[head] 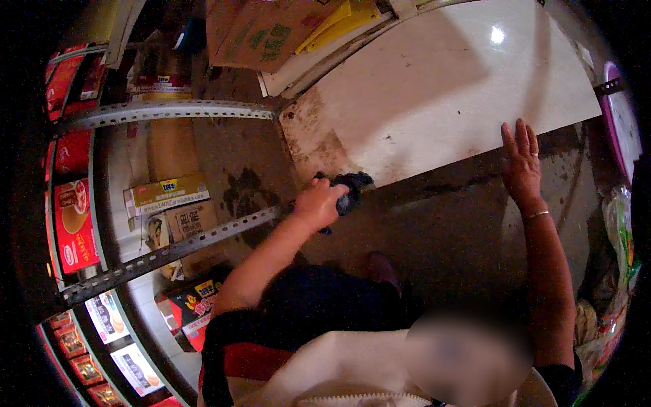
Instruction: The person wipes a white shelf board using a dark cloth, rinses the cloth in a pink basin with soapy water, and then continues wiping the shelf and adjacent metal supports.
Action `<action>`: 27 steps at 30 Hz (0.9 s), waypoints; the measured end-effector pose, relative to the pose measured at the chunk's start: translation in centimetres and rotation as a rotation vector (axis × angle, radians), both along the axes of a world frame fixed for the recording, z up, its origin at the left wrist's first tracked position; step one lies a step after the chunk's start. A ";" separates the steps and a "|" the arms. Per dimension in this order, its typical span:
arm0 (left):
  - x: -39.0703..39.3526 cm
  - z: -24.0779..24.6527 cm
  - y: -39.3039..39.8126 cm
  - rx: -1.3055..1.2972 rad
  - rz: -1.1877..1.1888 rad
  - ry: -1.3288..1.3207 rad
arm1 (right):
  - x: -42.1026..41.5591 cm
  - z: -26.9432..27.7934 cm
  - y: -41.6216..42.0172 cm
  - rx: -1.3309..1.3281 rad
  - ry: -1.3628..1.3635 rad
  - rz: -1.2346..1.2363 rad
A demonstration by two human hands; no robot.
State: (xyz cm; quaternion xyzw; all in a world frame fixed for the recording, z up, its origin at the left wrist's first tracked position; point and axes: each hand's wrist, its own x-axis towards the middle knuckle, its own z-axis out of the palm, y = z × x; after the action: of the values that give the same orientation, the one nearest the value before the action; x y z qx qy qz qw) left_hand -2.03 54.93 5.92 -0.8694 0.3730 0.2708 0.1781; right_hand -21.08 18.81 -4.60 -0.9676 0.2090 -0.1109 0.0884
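A long white board (427,86) stretches before me, with brown stains on its left end and a shadow across its surface. My left hand (320,201) grips a bunched dark cloth (352,192) against the board's near left corner, beside the stained patch. Farther right, my right hand (522,163) lies with its fingertips on the board's near edge. Its fingers are extended and slightly apart, and nothing is held in them. A ring and a bracelet are on this hand and wrist. The cloth partly hides the corner beneath it.
Perforated metal shelf posts (178,113) run along the left, with red packaged boxes (76,226) on shelves. Several cartons (168,193) stand on the floor between. A large cardboard box (264,30) lies beyond the board. Plastic packaging (618,234) lines the right side.
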 end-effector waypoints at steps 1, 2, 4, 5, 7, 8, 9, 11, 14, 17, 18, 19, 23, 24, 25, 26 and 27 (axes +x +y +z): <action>0.5 0.0 -0.1 0.010 0.052 -0.018 | 0.0 -0.2 -0.1 -0.001 -0.015 0.004; 1.2 0.1 -0.2 0.019 0.104 -0.035 | 0.0 -0.3 -0.2 -0.002 -0.029 0.007; 3.5 0.4 -0.2 -0.081 0.245 -0.171 | 0.1 -0.4 -0.4 -0.041 -0.045 0.021; 5.8 0.4 -0.4 -0.116 0.374 -0.211 | 0.0 -0.4 -0.2 -0.059 -0.048 0.028; 9.0 0.1 -0.4 -0.176 0.488 -0.355 | 0.2 -0.2 0.1 -0.018 -0.037 0.002; 10.5 -0.3 0.5 -0.121 0.574 -0.347 | 0.5 0.0 0.4 0.006 -0.039 -0.003; 11.4 -0.8 1.1 -0.075 0.655 -0.337 | 0.8 0.0 0.6 0.002 -0.051 0.005; 11.0 -3.5 3.7 -0.058 0.734 -0.323 | 1.2 -0.2 0.7 -0.014 -0.072 0.011; 7.1 -2.4 1.7 -0.054 0.613 -0.158 | 0.8 -0.8 0.6 -0.008 -0.049 -0.040; 3.3 -2.3 2.5 -0.034 0.671 -0.058 | 0.9 -1.2 0.8 -0.029 -0.046 -0.049; 2.5 -1.0 1.5 -0.018 0.646 0.025 | 0.7 -1.4 0.6 -0.038 -0.048 -0.052; 1.4 -1.3 2.3 0.009 0.683 0.032 | 0.9 -1.5 0.6 -0.046 -0.055 -0.042; -0.8 0.5 2.7 -0.104 0.785 0.252 | 1.3 -1.0 0.8 0.015 -0.063 -0.035; -0.7 1.9 2.3 -0.160 0.812 0.309 | 1.3 -0.4 0.9 0.045 -0.021 -0.040; -0.1 3.1 2.0 -0.237 0.800 0.268 | 1.3 0.5 1.0 0.072 0.023 -0.046; 0.9 4.3 1.9 -0.312 0.787 0.227 | 1.3 0.9 1.0 0.100 0.068 -0.051; 1.8 5.6 1.8 -0.390 0.778 0.181 | 1.4 0.9 1.0 0.086 0.060 -0.049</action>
State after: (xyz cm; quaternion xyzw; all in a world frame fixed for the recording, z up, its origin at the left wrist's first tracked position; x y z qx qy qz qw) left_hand -0.24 56.75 11.48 -0.9352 0.0763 0.3173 -0.1376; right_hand -19.65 19.85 -3.73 -0.9604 0.2397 -0.0747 0.1208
